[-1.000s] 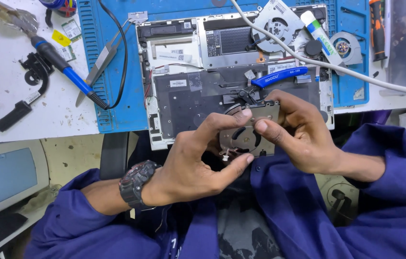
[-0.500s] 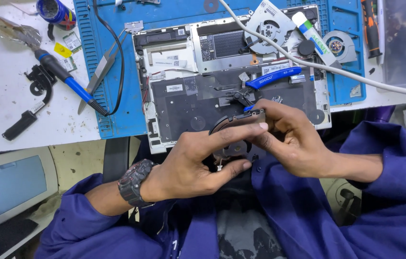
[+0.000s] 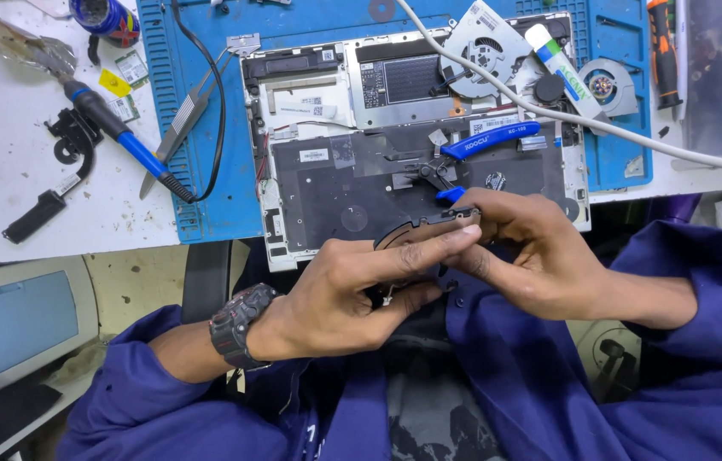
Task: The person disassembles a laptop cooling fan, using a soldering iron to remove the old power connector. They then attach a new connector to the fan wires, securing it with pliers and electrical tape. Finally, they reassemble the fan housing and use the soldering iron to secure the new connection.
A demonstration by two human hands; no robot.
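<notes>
**A:** What takes up most of the view?

**B:** A white workbench [image 3: 2, 179] runs across the top, its far edge cut off by the frame. On it lies a blue work mat [image 3: 207, 196], and on the mat an opened laptop base [image 3: 335, 188], underside up, with bare metal shielding showing. Below the bench are the person's dark blue sleeves and lap; a grey screen edge sits cut off at lower left.

**A:** What sits in the laptop shell?

**B:** A round cooling fan [image 3: 485, 47] at its upper right corner, and blue-handled pliers [image 3: 476, 145] lying across the shielding. A white cable [image 3: 634, 141] crosses above them, running off the right edge. A second loose fan [image 3: 604, 85] rests on the mat just beside a white tube [image 3: 561, 72].

**A:** And the hands?

**B:** Both meet over the laptop's near edge. The left hand [image 3: 335, 299], a dark watch on its wrist, and the right hand [image 3: 532, 256] pinch a small dark fan unit [image 3: 425, 229] between thumbs and forefingers. Fingers cover most of it; only its upper edge shows. Its long axis runs left to right, tilted slightly upward toward the right. Which face points up I cannot tell.

**A:** Anything smaller?

**B:** Left of the mat, a blue-handled soldering iron [image 3: 113, 128] lies diagonally, tweezers [image 3: 177, 128] just beside it.
</notes>
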